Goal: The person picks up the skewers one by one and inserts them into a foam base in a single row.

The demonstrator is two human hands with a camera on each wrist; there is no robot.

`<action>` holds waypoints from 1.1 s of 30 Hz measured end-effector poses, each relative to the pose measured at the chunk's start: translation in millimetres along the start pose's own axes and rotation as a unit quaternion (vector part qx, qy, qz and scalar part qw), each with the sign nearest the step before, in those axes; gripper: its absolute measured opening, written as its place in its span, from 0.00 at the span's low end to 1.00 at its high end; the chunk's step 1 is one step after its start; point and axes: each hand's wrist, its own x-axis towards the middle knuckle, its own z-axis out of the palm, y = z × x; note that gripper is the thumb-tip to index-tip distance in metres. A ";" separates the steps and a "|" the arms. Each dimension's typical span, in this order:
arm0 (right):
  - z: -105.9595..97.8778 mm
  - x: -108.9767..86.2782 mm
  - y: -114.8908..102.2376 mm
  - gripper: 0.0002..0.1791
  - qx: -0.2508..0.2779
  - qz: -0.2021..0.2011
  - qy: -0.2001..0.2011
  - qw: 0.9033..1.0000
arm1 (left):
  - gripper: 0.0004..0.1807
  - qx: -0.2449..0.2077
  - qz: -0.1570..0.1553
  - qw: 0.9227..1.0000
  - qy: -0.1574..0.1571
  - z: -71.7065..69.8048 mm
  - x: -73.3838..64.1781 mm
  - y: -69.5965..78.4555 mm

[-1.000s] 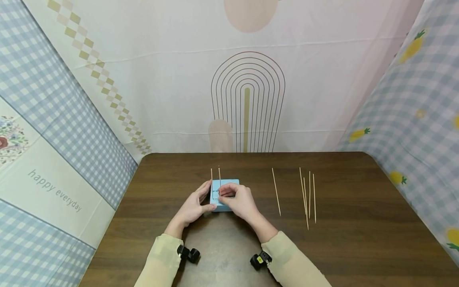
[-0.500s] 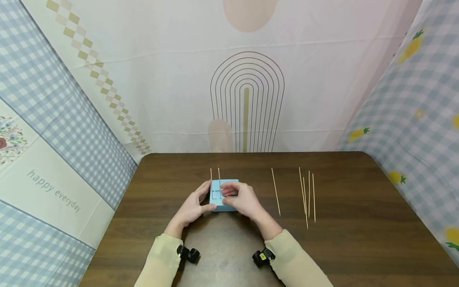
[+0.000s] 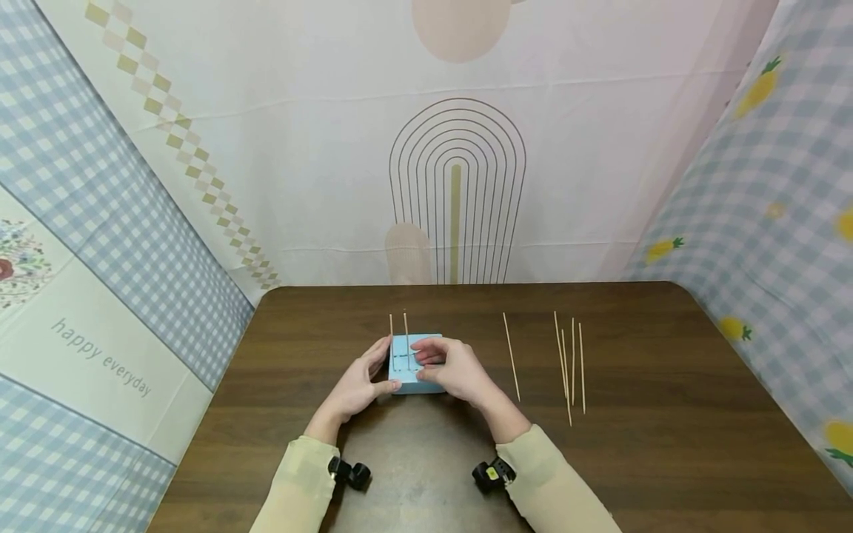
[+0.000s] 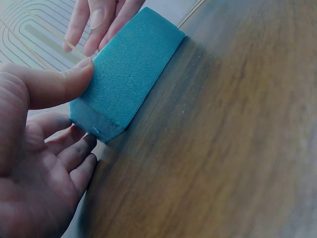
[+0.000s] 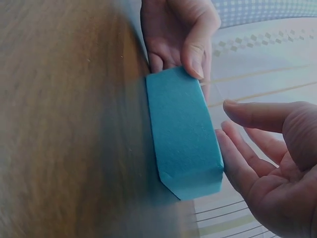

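Note:
A light-blue foam block stands on the table, its top marked with small holes or slots. Two thin bamboo sticks rise from its left part: a left stick and a right stick. My left hand holds the block's left end, thumb at the front top edge and fingers along the side. Over the block's right part is my right hand, its thumb and fingers apart with nothing between them. In the right wrist view its fingertips are right at the block's top edge, near the sticks.
On the brown wooden table, a single bamboo stick lies to the right of the block. Farther right is a loose group of several more bamboo sticks. A patterned white cloth hangs behind the table's back edge.
My right thumb and fingers have come off the right stick and moved slightly right, spreading apart. The stick stays upright in the block. My left hand keeps its hold.

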 end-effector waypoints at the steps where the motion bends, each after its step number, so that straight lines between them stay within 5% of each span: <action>1: -1.3 -0.3 -0.1 0.21 -0.001 0.002 -0.003 1.000 | 0.50 0.000 0.000 1.000 0.000 0.0 -0.1 0.0; 18: -45.5 -23.6 5.3 0.24 0.006 0.003 -0.032 0.999 | 0.51 0.009 -0.005 1.000 0.003 1.2 -1.6 -0.6; 33: -140.8 -61.1 42.2 0.28 -0.019 0.061 0.042 0.997 | 0.50 0.019 -0.008 1.000 0.001 1.3 -4.5 0.1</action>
